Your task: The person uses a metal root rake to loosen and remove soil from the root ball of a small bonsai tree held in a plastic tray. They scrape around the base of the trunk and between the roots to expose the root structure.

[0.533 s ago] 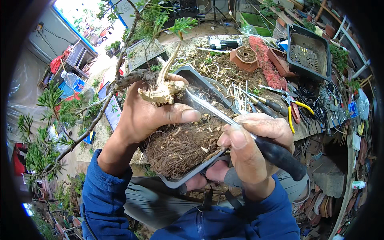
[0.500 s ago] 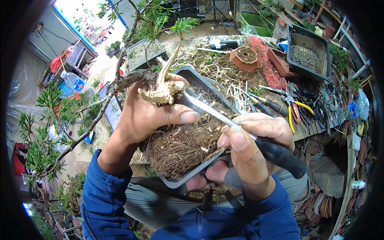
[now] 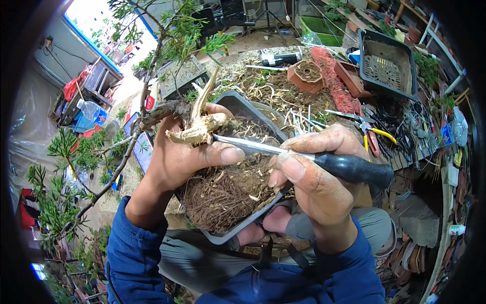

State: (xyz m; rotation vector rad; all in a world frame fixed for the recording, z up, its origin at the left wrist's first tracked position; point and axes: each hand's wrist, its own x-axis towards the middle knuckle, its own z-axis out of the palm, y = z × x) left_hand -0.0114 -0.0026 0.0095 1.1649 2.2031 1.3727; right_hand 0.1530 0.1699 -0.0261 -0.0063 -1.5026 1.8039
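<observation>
My left hand (image 3: 174,157) is closed round the trunk of a small juniper (image 3: 162,111), whose branches and green foliage (image 3: 66,144) extend up and to the left. Pale, splintered bare wood (image 3: 195,129) shows above my thumb. My right hand (image 3: 316,187) grips a carving tool with a black handle (image 3: 354,169); its steel shaft (image 3: 255,146) lies almost level, with the tip at the lower right of the pale wood. Below both hands sits a dark plastic tray (image 3: 238,104) holding soil and a matted root mass (image 3: 223,200).
Behind are a terracotta pot (image 3: 306,76), a black perforated container (image 3: 387,66), yellow-handled pliers (image 3: 380,133), scattered tools and wood shavings (image 3: 263,83), and a red mat (image 3: 329,66). A water bottle (image 3: 91,111) stands left; my legs and feet (image 3: 276,220) are under the tray.
The tool has swung flatter, its handle higher and further right, its tip lower on the wood. My left hand and the trunk have shifted slightly left and down.
</observation>
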